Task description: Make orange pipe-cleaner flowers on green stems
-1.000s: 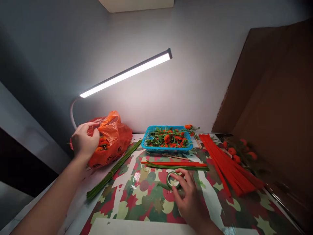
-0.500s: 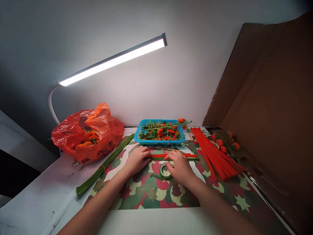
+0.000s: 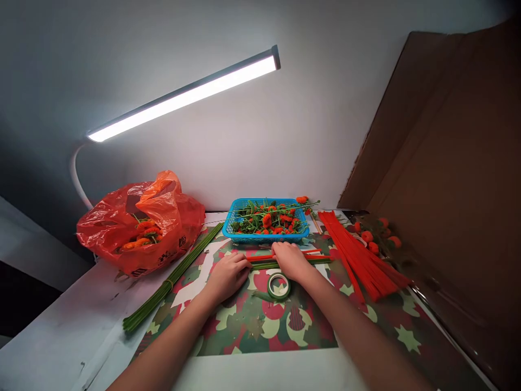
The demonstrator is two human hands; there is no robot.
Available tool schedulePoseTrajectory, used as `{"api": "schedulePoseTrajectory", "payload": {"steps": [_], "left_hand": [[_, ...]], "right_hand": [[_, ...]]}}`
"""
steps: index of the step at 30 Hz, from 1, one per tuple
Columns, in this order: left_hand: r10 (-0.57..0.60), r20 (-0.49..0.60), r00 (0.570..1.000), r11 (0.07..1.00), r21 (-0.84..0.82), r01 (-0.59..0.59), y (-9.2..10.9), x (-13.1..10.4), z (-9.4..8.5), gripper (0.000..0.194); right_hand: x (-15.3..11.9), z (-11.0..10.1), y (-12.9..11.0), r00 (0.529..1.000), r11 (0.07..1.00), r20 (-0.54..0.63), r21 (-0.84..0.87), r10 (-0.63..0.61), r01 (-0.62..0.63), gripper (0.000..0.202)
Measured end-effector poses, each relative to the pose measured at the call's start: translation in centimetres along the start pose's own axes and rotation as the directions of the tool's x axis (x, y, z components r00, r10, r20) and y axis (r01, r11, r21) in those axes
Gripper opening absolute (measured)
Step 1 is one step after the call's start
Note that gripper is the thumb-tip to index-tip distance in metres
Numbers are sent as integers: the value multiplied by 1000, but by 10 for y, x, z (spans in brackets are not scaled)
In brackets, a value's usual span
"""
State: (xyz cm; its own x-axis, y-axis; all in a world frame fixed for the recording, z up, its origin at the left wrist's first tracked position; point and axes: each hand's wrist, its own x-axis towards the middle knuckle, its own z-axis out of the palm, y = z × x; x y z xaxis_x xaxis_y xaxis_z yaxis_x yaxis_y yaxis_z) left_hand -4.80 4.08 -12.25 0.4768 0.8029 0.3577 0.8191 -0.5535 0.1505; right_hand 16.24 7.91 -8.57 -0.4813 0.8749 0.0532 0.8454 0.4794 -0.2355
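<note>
Head: red strips at both hands

The basket holds flowers, with the wall behind it; to its left lie the stems, then the bag with blossoms in it, and at its upper left the lamp. To its right lie the strips, then blooms, then the cardboard. Before it, on the cloth, are the sticks, left hand and right hand on them, and then the tape
</note>
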Motion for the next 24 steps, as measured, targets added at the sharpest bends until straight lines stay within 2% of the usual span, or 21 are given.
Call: {"api": "schedulePoseTrajectory", "payload": {"steps": [7, 9, 13, 17, 19, 21, 24], "left_hand": [[-36, -24, 999, 999, -36, 36, -1, 1, 0, 17], [-48, -39, 998, 997, -65, 46, -1, 1, 0, 15], [-114, -106, 988, 982, -164, 96, 7, 5, -9, 12], [-198, -171, 965, 946, -290, 143, 27, 24, -27, 31], [-169, -130, 977, 930, -351, 114, 37, 36, -34, 33], [-38, 16, 999, 895, -444, 41, 43, 45, -36, 29], [54, 98, 994, 894, -447, -4, 44, 50, -28, 29]], "right_hand": [[-15, -50, 5, 972, 989, -228, 119, -61, 90, 14], [-20, -62, 6, 953, 952, -294, 263, -74, 155, 13], [-28, -71, 4, 946, 813, -312, 525, -91, 251, 13], [-29, -71, 2, 946, 763, -312, 591, -83, 262, 15], [-28, -71, 2, 940, 752, -333, 599, -76, 273, 16], [-27, -70, 4, 930, 745, -361, 602, -67, 288, 16], [-25, -68, 8, 919, 743, -391, 603, -42, 290, 17]]}}
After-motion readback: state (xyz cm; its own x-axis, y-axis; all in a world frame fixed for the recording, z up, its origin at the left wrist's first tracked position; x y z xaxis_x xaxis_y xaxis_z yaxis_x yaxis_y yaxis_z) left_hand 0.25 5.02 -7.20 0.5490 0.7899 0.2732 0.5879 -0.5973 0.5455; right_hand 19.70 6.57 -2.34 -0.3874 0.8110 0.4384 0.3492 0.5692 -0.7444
